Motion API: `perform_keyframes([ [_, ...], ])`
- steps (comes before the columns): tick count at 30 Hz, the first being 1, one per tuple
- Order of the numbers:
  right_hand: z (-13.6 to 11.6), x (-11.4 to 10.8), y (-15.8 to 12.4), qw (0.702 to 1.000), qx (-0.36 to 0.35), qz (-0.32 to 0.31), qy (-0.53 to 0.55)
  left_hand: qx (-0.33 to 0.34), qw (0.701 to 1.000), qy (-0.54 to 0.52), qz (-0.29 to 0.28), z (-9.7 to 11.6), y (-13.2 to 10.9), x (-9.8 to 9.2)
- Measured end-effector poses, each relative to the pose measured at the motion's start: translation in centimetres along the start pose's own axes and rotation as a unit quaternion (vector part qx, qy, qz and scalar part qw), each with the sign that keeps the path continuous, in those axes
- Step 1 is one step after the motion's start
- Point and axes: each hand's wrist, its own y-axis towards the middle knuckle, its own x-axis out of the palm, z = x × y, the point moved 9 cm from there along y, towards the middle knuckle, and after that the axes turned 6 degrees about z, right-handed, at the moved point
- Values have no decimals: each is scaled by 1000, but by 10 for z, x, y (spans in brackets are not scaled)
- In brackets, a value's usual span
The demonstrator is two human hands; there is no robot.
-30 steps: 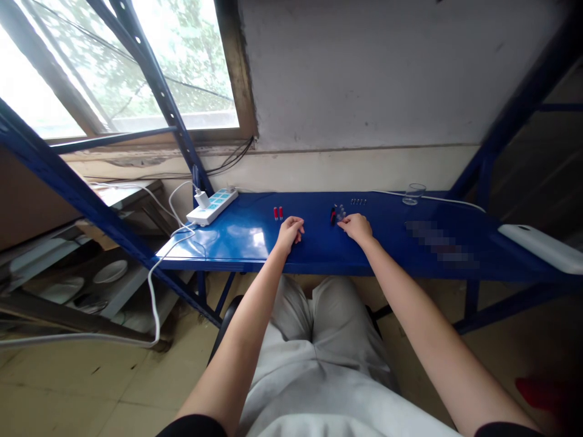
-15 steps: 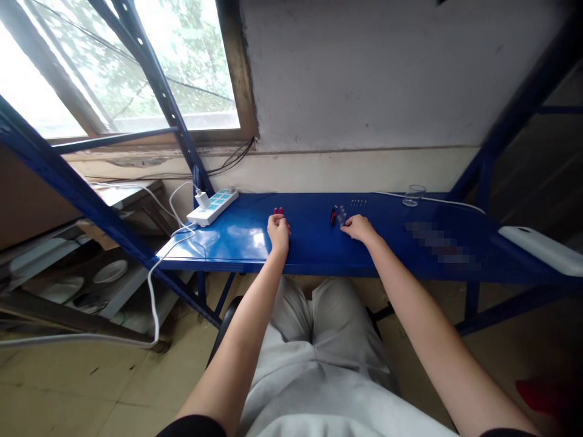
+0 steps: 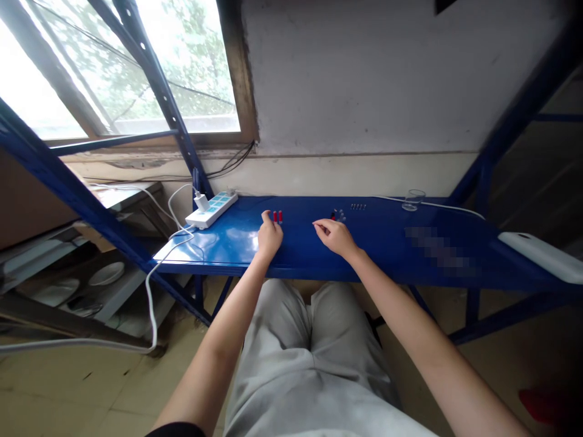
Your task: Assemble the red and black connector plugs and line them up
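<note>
My left hand (image 3: 270, 237) is by two small red cylinders (image 3: 277, 216) standing side by side on the blue table (image 3: 305, 255). One of its fingers points up, apart from the others, and I see nothing held in it. My right hand (image 3: 337, 235) hovers over the middle of the table, its fingertips pinched together toward the left. Whatever they hold, if anything, is too small to make out. Just behind that hand lie a small black-and-red piece (image 3: 333, 215) and several clear small pieces (image 3: 341, 215), partly covered by the hand.
A row of several small metallic pieces (image 3: 358, 207) lies farther back. A clear cup (image 3: 413, 200) stands at the back right by a white cable. A white power strip (image 3: 212, 209) is at the left end, a white object (image 3: 544, 252) at the right edge. A blue frame post (image 3: 157, 79) rises left.
My right hand has moved left from the clear pieces toward the middle, fingers pinched. My left hand has shifted slightly left, uncovering more of the two red cylinders.
</note>
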Motion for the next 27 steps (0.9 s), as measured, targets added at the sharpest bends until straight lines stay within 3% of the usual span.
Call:
perform_keyframes([
  [4, -1, 11, 4, 998, -12, 58, 36, 77, 978, 145, -125, 15, -13, 21],
  [7, 10, 20, 8, 996, 15, 79, 37, 74, 962, 198, -173, 15, -14, 37],
  [18, 28, 33, 0, 995, 49, 75, 34, 6, 954, 221, -204, 1, 16, 66],
  [27, 31, 40, -1, 997, 58, 47, 35, -19, 956, 204, -209, -2, 25, 72],
])
